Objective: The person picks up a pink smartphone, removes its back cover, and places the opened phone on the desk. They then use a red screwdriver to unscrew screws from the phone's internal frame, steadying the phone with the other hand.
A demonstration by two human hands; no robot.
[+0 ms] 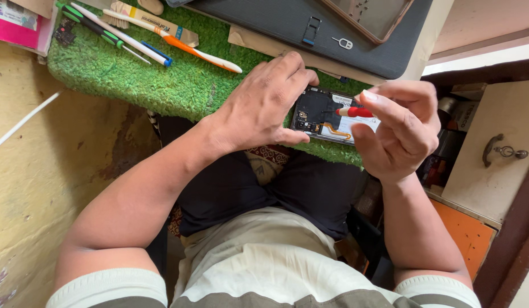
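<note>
An opened phone (324, 117) with its back cover off lies at the near edge of a green turf mat (161, 80), showing dark circuit parts and an orange flex cable. My left hand (264, 105) grips the phone's left end, thumb under its near edge. My right hand (398, 128) pinches a small red-handled screwdriver (355, 112) between thumb and fingers, its tip pointing left over the phone's insides.
On the mat's far side lie a green-handled screwdriver (90, 23), a white and blue pen-like tool (124, 35), and an orange and white toothbrush (179, 43). A dark grey case (287, 23) with a phone frame (370, 17) sits beyond. A drawer unit (492, 148) stands right.
</note>
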